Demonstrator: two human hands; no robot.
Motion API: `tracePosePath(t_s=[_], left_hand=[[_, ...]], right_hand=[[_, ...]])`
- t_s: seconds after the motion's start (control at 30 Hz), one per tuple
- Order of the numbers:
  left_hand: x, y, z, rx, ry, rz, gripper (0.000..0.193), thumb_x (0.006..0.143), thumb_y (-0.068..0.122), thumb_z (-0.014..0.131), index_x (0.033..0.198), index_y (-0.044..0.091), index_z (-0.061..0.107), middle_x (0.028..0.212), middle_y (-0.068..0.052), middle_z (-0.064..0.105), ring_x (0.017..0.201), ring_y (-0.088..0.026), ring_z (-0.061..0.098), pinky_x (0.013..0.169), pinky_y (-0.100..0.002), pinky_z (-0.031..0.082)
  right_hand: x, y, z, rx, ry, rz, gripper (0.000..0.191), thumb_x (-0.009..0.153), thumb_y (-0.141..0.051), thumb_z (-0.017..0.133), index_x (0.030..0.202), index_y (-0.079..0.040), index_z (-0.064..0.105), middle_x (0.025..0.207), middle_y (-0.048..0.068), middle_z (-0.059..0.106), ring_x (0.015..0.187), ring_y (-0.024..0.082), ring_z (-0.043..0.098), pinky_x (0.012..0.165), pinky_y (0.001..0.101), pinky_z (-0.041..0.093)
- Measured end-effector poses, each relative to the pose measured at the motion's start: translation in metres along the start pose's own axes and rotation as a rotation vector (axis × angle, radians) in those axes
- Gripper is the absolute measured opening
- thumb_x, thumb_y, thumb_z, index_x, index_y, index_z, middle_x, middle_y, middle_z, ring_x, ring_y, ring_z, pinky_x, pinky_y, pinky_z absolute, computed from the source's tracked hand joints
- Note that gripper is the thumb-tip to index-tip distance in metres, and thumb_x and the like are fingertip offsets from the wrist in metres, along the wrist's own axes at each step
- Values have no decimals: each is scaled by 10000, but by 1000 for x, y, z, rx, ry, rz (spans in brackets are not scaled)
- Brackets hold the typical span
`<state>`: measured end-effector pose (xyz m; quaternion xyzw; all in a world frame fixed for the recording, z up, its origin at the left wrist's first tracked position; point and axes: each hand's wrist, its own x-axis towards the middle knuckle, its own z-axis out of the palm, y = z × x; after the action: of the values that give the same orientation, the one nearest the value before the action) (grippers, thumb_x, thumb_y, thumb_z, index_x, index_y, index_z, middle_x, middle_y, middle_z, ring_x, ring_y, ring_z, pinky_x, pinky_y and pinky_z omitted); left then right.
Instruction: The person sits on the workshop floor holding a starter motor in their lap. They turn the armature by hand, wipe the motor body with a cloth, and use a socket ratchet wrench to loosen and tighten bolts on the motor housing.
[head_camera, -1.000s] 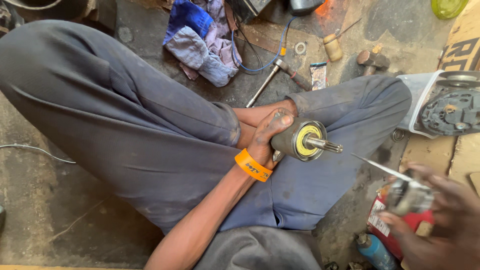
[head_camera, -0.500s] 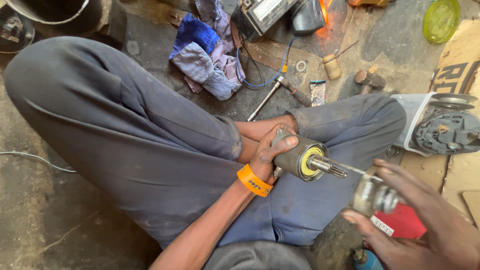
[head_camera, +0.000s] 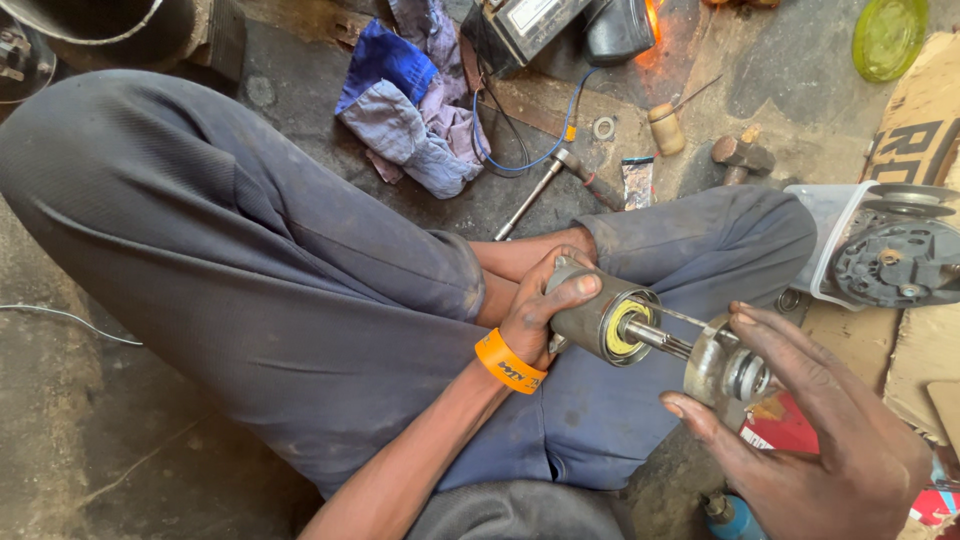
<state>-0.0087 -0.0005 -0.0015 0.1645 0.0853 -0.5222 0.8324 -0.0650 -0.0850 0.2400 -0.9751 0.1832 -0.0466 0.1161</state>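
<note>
I sit cross-legged on the floor in dark grey trousers. My left hand (head_camera: 540, 310), with an orange wristband, grips a grey metal motor cylinder (head_camera: 595, 315) that has a yellow ring on its end face and a steel shaft (head_camera: 660, 340) sticking out to the right. My right hand (head_camera: 815, 430) holds a round metal end cap (head_camera: 725, 370) with a bearing, fitted over the tip of the shaft. Both parts hover above my right shin.
A blue and grey rag pile (head_camera: 410, 110) lies ahead. Near it are a steel wrench (head_camera: 530, 195), a blue wire, a small wooden handle (head_camera: 665, 128), a hammer head (head_camera: 742, 155) and a dark box (head_camera: 530, 25). A plastic tub with a black motor cover (head_camera: 885, 250) stands right.
My right hand has brought the end cap leftward along the shaft, closer to the cylinder. The view has shifted slightly; my left hand keeps its grip.
</note>
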Motion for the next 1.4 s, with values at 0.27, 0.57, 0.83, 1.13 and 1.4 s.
tracePosePath(t_s=[0.27, 0.57, 0.83, 1.13, 1.4], left_hand=[[-2, 2, 3, 46, -5, -6, 374, 886, 269, 782, 1101, 59, 559, 977, -41, 605, 915, -118, 598, 830, -274, 485], [-3, 2, 3, 64, 8, -23, 376, 874, 273, 791, 1103, 77, 566, 981, -28, 615, 940, -117, 600, 854, -278, 475], [-2, 0, 2, 72, 23, -15, 391, 868, 291, 805, 1095, 83, 565, 976, -12, 588, 941, -102, 577, 850, -268, 458], [-3, 3, 3, 116, 49, -9, 390, 844, 298, 809, 1072, 100, 561, 960, -1, 574, 927, -95, 567, 832, -265, 454], [-3, 1, 1, 128, 52, -4, 394, 842, 307, 813, 1061, 99, 561, 949, -2, 572, 916, -90, 560, 817, -258, 450]], right_hand=[[4, -7, -1, -13, -41, 36, 650, 590, -162, 919, 1169, 15, 684, 1156, 185, 722, 1049, 302, 731, 879, 374, 582], [2, -7, 14, 7, -40, 21, 646, 623, -202, 921, 1190, -13, 679, 1177, 135, 723, 1026, 258, 730, 839, 351, 586], [-2, -9, 29, 34, -33, 138, 669, 640, -215, 931, 1230, -29, 674, 1223, 110, 726, 1036, 220, 734, 748, 313, 596], [-2, -5, 32, 11, -101, 214, 732, 625, -271, 935, 1278, -59, 680, 1179, 69, 747, 910, 179, 738, 749, 306, 615], [-1, -3, 34, 3, -117, 199, 708, 635, -279, 929, 1259, -53, 682, 1187, 82, 735, 944, 192, 733, 760, 313, 608]])
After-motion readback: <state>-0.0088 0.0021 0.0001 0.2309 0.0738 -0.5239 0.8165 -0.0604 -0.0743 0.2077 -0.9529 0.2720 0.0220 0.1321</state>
